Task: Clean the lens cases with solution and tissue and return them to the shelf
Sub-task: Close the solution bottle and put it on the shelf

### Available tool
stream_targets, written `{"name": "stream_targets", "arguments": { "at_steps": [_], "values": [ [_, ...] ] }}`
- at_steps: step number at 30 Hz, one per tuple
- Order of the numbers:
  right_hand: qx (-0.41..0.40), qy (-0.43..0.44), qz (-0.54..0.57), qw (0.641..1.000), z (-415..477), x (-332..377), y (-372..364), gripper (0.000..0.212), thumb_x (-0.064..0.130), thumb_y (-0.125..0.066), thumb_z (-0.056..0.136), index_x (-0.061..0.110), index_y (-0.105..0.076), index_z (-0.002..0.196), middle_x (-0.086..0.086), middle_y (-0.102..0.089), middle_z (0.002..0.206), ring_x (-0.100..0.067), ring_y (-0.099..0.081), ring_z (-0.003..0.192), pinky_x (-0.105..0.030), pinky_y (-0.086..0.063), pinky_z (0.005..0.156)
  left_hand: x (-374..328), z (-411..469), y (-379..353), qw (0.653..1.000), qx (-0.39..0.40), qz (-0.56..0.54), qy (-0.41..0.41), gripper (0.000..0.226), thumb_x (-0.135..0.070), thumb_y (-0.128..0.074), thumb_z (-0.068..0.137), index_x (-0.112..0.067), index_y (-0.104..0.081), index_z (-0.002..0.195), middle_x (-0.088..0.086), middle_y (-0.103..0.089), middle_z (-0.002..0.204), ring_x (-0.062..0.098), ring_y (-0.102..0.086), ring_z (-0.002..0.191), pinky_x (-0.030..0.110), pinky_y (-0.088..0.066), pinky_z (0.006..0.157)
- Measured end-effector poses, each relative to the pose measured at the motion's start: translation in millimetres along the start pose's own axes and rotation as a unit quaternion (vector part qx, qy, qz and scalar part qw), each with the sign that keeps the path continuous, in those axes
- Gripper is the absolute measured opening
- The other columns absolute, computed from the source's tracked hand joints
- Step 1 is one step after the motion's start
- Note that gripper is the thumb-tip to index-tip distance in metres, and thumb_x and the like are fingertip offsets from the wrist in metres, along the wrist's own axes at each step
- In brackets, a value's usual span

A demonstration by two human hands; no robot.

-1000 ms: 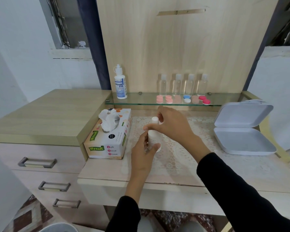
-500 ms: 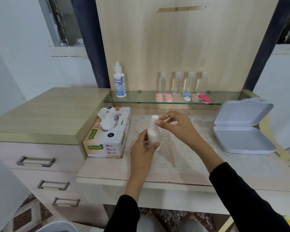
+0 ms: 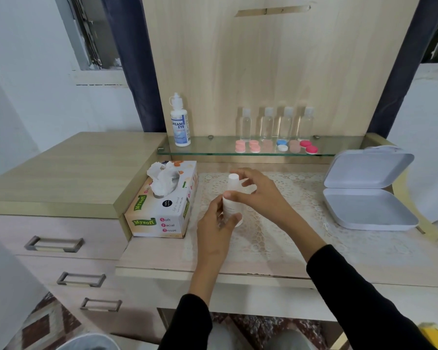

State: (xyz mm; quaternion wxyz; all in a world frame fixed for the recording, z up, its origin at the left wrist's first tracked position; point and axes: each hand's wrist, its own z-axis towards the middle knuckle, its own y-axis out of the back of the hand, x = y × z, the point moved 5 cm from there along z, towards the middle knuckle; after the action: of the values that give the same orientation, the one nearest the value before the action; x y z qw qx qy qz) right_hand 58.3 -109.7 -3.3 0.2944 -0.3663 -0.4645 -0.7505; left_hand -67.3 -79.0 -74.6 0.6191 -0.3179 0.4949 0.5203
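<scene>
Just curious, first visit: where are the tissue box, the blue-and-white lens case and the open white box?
tissue box (image 3: 159, 223), head view, printed front face
blue-and-white lens case (image 3: 280, 142), head view, blue cap
open white box (image 3: 369, 213), head view, bare lower half

1. Lens cases: round-capped pairs in pale pink, blue-and-white and red, lying in a row near the front edge of the glass shelf.
2. Small white bottle: upright over mid-worktop, gripped by the left hand and the right hand.
3. Tissue box: at the worktop's left edge, with a tissue sticking up.
</scene>
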Motion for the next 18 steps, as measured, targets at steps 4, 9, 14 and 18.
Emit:
{"name": "stream_targets", "arguments": {
  "at_steps": [4, 9, 14, 18],
  "values": [
    [-0.018, -0.004, 0.021, 1.000, -4.8, -4.2, 2.4, 0.035, 0.039, -0.078, 0.074, 0.028, -0.068, 0.105, 0.017, -0.060, 0.111, 0.001, -0.053, 0.102, -0.020, -0.041, 0.081, -1.3, -0.9, 0.4, 1.000, -0.002, -0.007, -0.002, 0.046, -0.017, -0.072, 0.081, -0.024, -0.057, 0.123, -0.010, -0.066, 0.111, 0.001, -0.060, 0.106, 0.027, -0.048, 0.096],
    [-0.075, -0.004, 0.077, 0.994, -13.2, -9.3, 15.9, 0.016, 0.034, -0.079, 0.074, 0.021, -0.071, 0.079, 0.012, -0.066, 0.102, -0.005, -0.059, 0.100, -0.030, -0.047, 0.084, -3.1, -1.1, 0.8, 1.000, -0.002, -0.008, 0.000, 0.046, -0.015, -0.073, 0.080, -0.027, -0.056, 0.122, -0.014, -0.065, 0.110, 0.002, -0.060, 0.105, 0.030, -0.049, 0.096],
    [-0.114, 0.006, 0.018, 0.993, -26.0, -28.2, 27.6, 0.012, 0.030, -0.068, 0.087, 0.022, -0.071, 0.095, 0.011, -0.067, 0.104, -0.011, -0.060, 0.102, -0.027, -0.045, 0.079, -4.2, -1.7, 1.0, 1.000, -0.003, 0.007, -0.003, 0.048, -0.015, -0.074, 0.079, -0.029, -0.055, 0.121, -0.019, -0.063, 0.111, 0.000, -0.059, 0.106, 0.026, -0.047, 0.095],
    [-0.040, -0.050, -0.263, 0.963, -42.4, -61.4, 28.1, 0.049, 0.040, -0.049, 0.096, 0.016, -0.046, 0.139, 0.000, -0.043, 0.146, -0.017, -0.037, 0.135, -0.036, -0.030, 0.108, -3.8, -1.9, 1.8, 1.000, -0.006, 0.010, -0.002, 0.050, -0.014, -0.074, 0.078, -0.027, -0.055, 0.122, -0.018, -0.062, 0.111, 0.000, -0.058, 0.107, 0.022, -0.047, 0.094]
  ]
}}
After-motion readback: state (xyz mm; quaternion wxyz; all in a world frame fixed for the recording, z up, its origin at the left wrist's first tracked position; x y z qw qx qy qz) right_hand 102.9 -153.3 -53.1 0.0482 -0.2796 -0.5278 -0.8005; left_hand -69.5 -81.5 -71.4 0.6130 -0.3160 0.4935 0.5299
